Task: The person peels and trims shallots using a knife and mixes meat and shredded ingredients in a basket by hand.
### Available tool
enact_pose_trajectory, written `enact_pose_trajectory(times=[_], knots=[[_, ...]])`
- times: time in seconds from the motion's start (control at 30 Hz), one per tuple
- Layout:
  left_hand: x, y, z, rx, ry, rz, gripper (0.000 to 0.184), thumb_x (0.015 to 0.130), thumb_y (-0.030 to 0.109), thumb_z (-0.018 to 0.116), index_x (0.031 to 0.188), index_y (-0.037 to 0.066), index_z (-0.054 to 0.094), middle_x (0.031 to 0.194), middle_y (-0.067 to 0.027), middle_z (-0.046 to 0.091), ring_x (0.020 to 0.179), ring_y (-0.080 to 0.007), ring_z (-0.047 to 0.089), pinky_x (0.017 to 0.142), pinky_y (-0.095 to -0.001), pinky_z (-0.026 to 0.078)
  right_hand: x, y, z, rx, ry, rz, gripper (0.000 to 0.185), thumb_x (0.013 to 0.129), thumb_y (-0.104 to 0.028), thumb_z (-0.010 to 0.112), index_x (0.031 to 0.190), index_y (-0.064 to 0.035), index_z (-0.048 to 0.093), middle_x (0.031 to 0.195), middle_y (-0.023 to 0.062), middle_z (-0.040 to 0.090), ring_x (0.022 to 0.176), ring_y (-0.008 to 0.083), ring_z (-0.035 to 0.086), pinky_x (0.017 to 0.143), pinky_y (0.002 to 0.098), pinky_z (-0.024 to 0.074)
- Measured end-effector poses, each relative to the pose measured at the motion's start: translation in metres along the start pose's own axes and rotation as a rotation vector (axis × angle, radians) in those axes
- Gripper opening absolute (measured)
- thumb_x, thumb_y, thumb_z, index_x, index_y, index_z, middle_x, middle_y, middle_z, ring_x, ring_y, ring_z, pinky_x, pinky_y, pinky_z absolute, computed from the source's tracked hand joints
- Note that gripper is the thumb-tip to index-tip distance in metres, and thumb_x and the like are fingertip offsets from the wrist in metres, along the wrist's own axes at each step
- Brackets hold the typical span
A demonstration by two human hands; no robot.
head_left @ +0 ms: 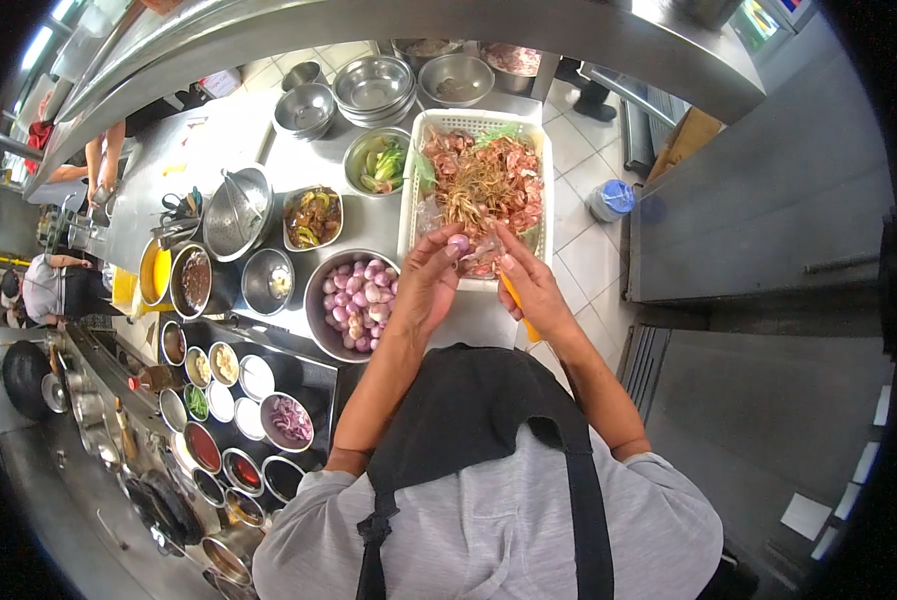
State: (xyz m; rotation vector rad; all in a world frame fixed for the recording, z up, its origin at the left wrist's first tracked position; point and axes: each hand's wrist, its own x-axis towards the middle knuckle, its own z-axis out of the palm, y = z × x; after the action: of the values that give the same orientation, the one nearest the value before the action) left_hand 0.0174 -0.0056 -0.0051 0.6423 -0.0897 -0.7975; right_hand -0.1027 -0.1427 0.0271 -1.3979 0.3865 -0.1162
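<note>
Between the fingertips of my left hand [431, 275] is a small purple shallot [459, 243]. My right hand [537, 285] is closed round a knife with an orange handle [517, 300], close beside the left; its blade is too small to make out. Both hands are over the near end of a white perforated basket [406, 215], which holds reddish peelings [514, 165] and brown root ends [466, 190]. Left of my left forearm stands a steel bowl of peeled purple shallots [359, 300].
Steel bowls [374, 85] stack behind the basket. Left are a bowl of green vegetables [381, 165], a colander [237, 215] and sauce and ingredient containers [204, 447]. A blue-lidded bucket [614, 200] stands on the floor at right. Other people work at far left.
</note>
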Motion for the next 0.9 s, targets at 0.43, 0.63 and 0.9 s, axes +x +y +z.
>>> enact_pose_trajectory(times=[0.43, 0.63, 0.9], knots=[[0.001, 0.002, -0.008, 0.080, 0.084, 0.027, 0.032, 0.092, 0.001, 0.069, 0.123, -0.002, 0.060, 0.113, -0.0096, 0.067, 0.103, -0.0184, 0.066, 0.090, -0.0308, 0.051, 0.003, 0.008, -0.003, -0.051, 0.021, -0.010, 0.057, 0.108, -0.039, 0.043, 0.157, -0.0106, 0.034, 0.063, -0.0025, 0.047, 0.051, 0.0052, 0.043, 0.046, 0.0208, 0.0374], [0.003, -0.004, -0.013, 0.096, 0.077, 0.053, 0.034, 0.093, 0.001, 0.069, 0.126, -0.002, 0.060, 0.114, -0.0093, 0.066, 0.106, -0.0191, 0.064, 0.093, -0.0317, 0.051, 0.004, 0.012, -0.007, -0.057, 0.023, -0.027, 0.057, 0.108, -0.040, 0.042, 0.157, -0.0107, 0.034, 0.061, -0.0029, 0.045, 0.050, 0.0055, 0.043, 0.046, 0.0207, 0.0375], [0.003, -0.002, -0.010, 0.115, 0.103, 0.013, 0.030, 0.092, 0.002, 0.069, 0.122, -0.002, 0.062, 0.112, -0.0101, 0.069, 0.101, -0.0183, 0.066, 0.086, -0.0314, 0.053, 0.003, 0.015, -0.008, -0.077, -0.031, -0.053, 0.056, 0.107, -0.033, 0.046, 0.157, -0.0113, 0.034, 0.063, -0.0038, 0.045, 0.052, 0.0052, 0.043, 0.047, 0.0206, 0.0380]])
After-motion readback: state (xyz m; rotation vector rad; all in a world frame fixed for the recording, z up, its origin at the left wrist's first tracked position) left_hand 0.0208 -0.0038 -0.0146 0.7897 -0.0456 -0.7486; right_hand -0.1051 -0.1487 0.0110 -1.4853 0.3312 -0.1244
